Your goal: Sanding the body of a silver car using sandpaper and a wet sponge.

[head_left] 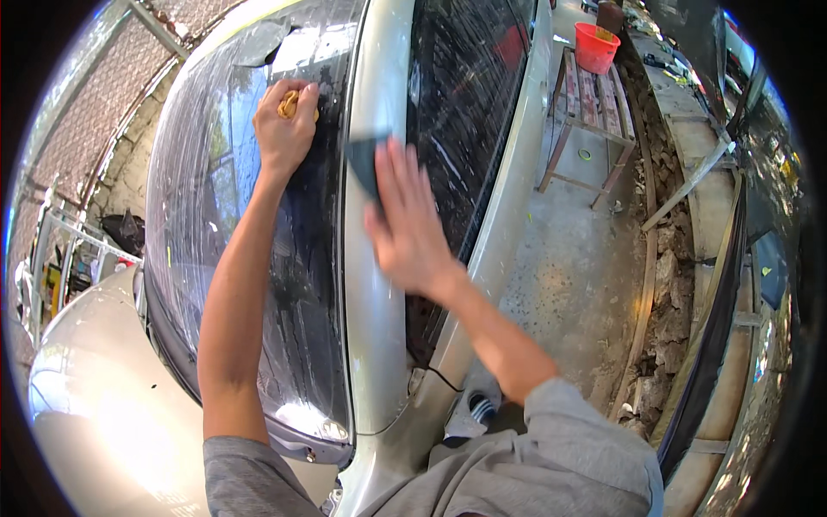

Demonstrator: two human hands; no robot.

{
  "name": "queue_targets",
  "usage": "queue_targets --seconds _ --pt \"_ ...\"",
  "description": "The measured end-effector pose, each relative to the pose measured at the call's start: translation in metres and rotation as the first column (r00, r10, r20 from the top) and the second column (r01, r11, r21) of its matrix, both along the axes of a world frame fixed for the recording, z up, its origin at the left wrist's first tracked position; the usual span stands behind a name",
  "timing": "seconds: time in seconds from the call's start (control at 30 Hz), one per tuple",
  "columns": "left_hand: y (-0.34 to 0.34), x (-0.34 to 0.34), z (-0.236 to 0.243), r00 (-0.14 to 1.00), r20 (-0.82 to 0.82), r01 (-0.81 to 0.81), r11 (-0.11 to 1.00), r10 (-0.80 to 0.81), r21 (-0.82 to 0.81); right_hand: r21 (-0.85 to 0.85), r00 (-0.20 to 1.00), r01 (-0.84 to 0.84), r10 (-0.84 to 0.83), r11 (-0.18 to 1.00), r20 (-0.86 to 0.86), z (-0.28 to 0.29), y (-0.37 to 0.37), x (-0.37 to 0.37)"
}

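Observation:
My left hand (282, 129) is curled round a crumpled tan sponge or cloth (292, 107) on the streaky dark windshield (207, 215) of a silver car. Under the extended, motion-blurred fingers of my right hand (407, 220) is a dark grey flat pad (364, 162), held against the silver pillar (377, 69) between the windshield and the streaked side window (457, 86). My right palm hides part of the pad and pillar.
A red bucket (594, 53) sits on a slatted wooden bench (588, 108) to the right, beside rubble (668, 336) and boards. The hood (112, 396) fills the lower left, with chain-link fencing (86, 103) and clutter beyond. My sandalled foot (474, 407) shows at bottom centre.

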State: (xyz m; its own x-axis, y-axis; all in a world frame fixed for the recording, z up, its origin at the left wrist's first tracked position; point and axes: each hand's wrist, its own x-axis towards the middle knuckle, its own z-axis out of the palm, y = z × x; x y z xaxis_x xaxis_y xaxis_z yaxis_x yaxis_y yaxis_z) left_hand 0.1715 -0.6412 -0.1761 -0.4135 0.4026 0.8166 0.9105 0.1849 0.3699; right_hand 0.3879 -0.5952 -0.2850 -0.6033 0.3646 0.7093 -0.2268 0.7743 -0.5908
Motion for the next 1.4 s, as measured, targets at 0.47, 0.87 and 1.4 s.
queue_targets --seconds 0.47,0.87,1.4 --pt "-0.016 0.003 -0.002 1.0 -0.002 0.011 0.999 -0.011 -0.034 0.01 0.994 -0.065 0.065 0.998 -0.083 -0.012 0.007 -0.007" --pt "-0.018 0.019 0.007 0.997 0.027 -0.076 0.992 0.079 -0.101 0.182 0.994 -0.112 0.109 0.977 0.026 0.0 0.043 -0.009" --pt "-0.019 0.027 -0.006 0.98 -0.029 -0.198 0.977 0.196 -0.083 0.088 0.997 -0.037 0.043 0.995 -0.071 0.064 0.142 -0.105"
